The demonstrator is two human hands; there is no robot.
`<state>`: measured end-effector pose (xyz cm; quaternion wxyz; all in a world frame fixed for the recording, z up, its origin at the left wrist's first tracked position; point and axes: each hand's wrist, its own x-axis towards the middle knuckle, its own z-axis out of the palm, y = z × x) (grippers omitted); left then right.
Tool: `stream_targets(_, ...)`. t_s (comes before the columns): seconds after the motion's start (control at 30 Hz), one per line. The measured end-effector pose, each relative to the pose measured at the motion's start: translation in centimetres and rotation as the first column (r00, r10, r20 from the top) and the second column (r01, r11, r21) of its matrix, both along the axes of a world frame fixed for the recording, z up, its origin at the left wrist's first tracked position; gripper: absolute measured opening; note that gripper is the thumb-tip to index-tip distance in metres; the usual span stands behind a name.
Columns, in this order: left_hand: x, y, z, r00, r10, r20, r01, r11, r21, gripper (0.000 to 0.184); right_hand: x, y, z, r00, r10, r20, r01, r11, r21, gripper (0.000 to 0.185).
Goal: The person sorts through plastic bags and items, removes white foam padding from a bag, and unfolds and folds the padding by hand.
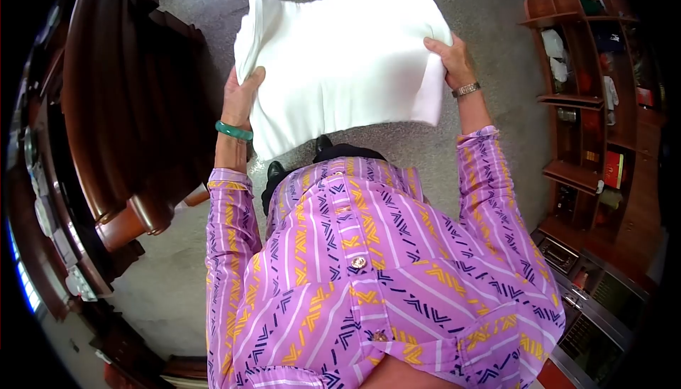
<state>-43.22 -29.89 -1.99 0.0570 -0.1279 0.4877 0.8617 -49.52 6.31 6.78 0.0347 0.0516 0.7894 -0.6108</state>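
A white folded cloth [347,55] is stretched between my two hands, held out in front of my body above the floor. My left hand [241,94] grips its left edge, thumb on top and fingers hidden beneath the folds. A green bangle [234,131] circles that wrist. On the opposite side, my right hand [454,60] pinches the right edge, with the thumb on the upper face and the other fingers behind. A metal watch [466,90] is on the right wrist. Several layers show at the cloth's left end. What kind of cloth it is, I cannot tell.
Dark polished wooden furniture [106,105] stands close on my left. To the right is a brown shelf unit [567,98] holding assorted small items. Grey speckled floor [504,41] lies between them, and my dark shoes [275,169] show below the cloth.
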Motion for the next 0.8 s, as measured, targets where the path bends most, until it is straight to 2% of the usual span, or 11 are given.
stream_targets(0.03,-0.2,-0.1,0.9,1.0,0.003,0.0,-0.003,1.0,-0.008,0.037,0.2,-0.1,-0.4,1.0,-0.029,-0.006,0.028,0.999,-0.034,0.04)
stream_targets(0.2,-2.4,3.1,5.2,0.959,-0.015,-0.285,-0.04,0.982,-0.184,0.026,0.3,-1.5,-2.9,0.998,-0.062,-0.005,0.06,0.981,-0.187,0.034)
stream_targets(0.23,-1.4,1.4,5.3,0.948,-0.044,-0.316,-0.062,0.946,-0.319,0.024,1.4,-5.7,-3.8,1.0,-0.007,-0.024,0.003,0.986,-0.166,0.033)
stream_targets(0.27,-1.2,2.5,6.2,0.939,-0.085,-0.334,-0.081,0.888,-0.453,0.022,1.8,-7.3,-4.2,0.999,0.041,-0.033,-0.045,0.988,-0.15,0.032)
stream_targets(0.33,-0.8,4.5,6.6,0.863,-0.268,-0.429,-0.214,0.575,-0.79,0.032,2.7,-11.8,-4.1,0.998,0.021,-0.056,-0.037,0.953,-0.302,0.033)
stream_targets(0.43,1.2,7.3,7.9,0.83,-0.392,-0.397,-0.244,0.384,-0.891,0.035,4.2,-14.6,-2.9,0.989,0.139,-0.052,-0.144,0.813,-0.565,0.037)
stream_targets(0.47,1.7,7.8,8.5,0.841,-0.404,-0.36,-0.236,0.325,-0.916,0.034,4.3,-14.8,-2.8,0.983,0.138,-0.123,-0.183,0.808,-0.56,0.038)
stream_targets(0.53,2.4,8.0,9.4,0.845,-0.434,-0.313,-0.204,0.279,-0.938,0.037,5.1,-15.1,-2.1,0.983,0.147,-0.113,-0.183,0.666,-0.723,0.042)
stream_targets(0.67,3.0,8.0,10.4,0.867,-0.432,-0.246,-0.141,0.26,-0.955,0.046,5.6,-15.3,-1.8,0.976,0.149,-0.16,-0.217,0.734,-0.644,0.045)
stream_targets(0.73,2.8,7.4,9.9,0.814,-0.467,-0.346,-0.232,0.285,-0.93,0.05,5.4,-15.2,-1.9,0.973,0.186,-0.138,-0.23,0.834,-0.502,0.045)
stream_targets(0.8,2.8,6.8,9.4,0.797,-0.47,-0.379,-0.28,0.267,-0.922,0.052,5.1,-15.3,-2.7,0.976,0.177,-0.129,-0.219,0.803,-0.555,0.04)
